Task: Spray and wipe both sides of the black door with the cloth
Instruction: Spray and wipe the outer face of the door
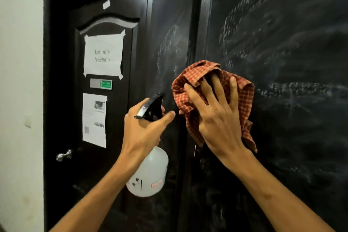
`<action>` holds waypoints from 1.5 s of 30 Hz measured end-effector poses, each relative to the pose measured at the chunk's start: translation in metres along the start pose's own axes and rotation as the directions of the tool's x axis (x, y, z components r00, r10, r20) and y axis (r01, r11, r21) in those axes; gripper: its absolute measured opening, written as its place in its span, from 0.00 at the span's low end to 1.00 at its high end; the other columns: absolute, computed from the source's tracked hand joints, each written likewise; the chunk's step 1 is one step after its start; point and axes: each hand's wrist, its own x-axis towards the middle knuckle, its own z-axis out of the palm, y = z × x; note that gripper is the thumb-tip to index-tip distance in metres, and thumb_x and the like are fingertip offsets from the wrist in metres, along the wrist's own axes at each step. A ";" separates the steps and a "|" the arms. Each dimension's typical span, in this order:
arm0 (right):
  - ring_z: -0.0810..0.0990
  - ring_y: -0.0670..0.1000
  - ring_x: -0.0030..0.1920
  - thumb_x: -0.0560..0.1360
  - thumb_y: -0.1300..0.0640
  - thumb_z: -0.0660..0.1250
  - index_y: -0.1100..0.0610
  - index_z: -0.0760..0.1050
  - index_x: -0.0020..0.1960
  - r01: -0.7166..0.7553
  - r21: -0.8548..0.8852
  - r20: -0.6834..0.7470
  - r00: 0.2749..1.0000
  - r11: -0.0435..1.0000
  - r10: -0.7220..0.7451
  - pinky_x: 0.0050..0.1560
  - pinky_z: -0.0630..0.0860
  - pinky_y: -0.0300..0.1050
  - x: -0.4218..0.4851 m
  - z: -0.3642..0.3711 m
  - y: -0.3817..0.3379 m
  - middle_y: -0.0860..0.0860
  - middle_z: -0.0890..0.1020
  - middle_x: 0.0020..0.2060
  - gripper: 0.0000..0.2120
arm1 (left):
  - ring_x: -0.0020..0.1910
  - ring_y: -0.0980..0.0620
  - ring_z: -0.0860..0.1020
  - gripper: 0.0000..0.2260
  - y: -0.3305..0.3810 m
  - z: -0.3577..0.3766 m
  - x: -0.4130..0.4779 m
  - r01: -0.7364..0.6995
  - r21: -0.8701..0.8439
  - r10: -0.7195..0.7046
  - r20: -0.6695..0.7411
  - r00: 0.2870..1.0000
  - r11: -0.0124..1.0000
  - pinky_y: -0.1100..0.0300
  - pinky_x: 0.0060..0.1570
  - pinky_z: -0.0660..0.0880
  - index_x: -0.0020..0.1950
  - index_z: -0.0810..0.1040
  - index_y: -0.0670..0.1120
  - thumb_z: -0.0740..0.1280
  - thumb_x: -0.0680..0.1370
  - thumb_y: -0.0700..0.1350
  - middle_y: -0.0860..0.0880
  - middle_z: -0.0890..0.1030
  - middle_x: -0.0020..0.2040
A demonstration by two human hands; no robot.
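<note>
Both my forearms reach up from below. With fingers spread wide, my right hand (218, 117) presses one red checked cloth (243, 92) flat against the black door (282, 43), streaked with wet spray. My left hand (145, 128) grips one white spray bottle (150, 173) by its black trigger head (contents not discernible). Beyond stands a second door (116, 165) bearing two paper notices.

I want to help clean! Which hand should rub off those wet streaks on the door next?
The right hand. It already presses the checked cloth flat on the black door, beside the streaks. The left hand grips the spray bottle.
</note>
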 end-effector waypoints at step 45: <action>0.61 0.57 0.78 0.79 0.48 0.57 0.44 0.59 0.80 0.040 -0.260 0.114 0.993 0.965 -0.010 0.78 0.49 0.66 0.447 -0.018 0.095 0.53 0.68 0.76 0.29 | 0.17 0.54 0.66 0.09 0.248 -0.047 0.358 -0.078 -0.046 0.088 0.288 0.954 0.996 0.65 0.23 0.69 0.38 0.75 0.44 0.73 0.75 0.39 0.43 0.79 0.40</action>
